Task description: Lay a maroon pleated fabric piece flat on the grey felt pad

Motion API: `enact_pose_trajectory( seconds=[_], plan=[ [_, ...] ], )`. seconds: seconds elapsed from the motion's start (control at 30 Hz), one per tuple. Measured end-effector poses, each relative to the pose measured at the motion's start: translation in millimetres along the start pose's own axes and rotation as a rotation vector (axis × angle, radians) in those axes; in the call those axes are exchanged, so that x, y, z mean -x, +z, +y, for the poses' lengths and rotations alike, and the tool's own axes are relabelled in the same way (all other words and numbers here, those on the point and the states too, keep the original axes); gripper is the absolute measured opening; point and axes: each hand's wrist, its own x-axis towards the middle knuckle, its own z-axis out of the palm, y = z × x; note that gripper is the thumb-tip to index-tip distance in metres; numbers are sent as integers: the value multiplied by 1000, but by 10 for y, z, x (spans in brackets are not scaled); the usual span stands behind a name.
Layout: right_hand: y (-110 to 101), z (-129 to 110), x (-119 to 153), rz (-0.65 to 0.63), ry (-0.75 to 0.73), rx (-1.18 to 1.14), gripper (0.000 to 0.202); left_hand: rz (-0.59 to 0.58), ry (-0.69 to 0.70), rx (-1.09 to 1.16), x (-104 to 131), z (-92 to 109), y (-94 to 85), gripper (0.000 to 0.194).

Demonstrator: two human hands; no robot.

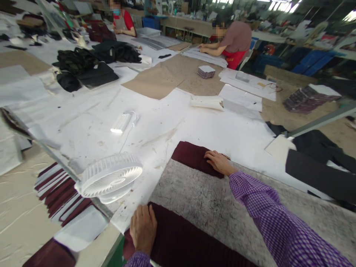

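A stack of dark maroon fabric (189, 237) lies along the near table edge, and my left hand (143, 228) has its fingers curled over the stack's left end. Farther forward, my right hand (218, 162) rests on a smaller folded maroon fabric piece (191, 155), its bent fingers slightly apart on the cloth. Between the two maroon pieces is a grey, dark-streaked board (200, 196), which runs on to the right under my right arm. A thin, light-coloured thing beside my right hand is too small to make out.
A white fan (111, 176) stands left of the board, with a white corded device (121, 123) behind it. Maroon and white pieces (62, 196) are stacked lower left. Black garments (83, 66), brown paper (155, 79) and a metal bar (322, 118) lie beyond. Two people work behind.
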Motion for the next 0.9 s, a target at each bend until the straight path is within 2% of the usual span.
enact_pose_trajectory(
  seconds=[0.2, 0.43, 0.6, 0.77, 0.9],
  plan=[
    [12, -90, -43, -32, -65, -22, 26, 4, 2, 0, -12, 1, -7, 21],
    [-34, -92, 117, -23, -63, -51, 37, 3, 6, 13, 4, -10, -5, 21],
    [-11, -4, 152, -6, 13, -48, 21, 15, 2, 20, 9, -16, 11, 21],
    [-14, 224, -29, 41, 126, -37, 23, 11, 11, 12, -2, -5, 20, 20],
    [-64, 366, -284, -44, 72, -57, 30, 9, 22, 3, -10, -3, 8, 21]
  ],
)
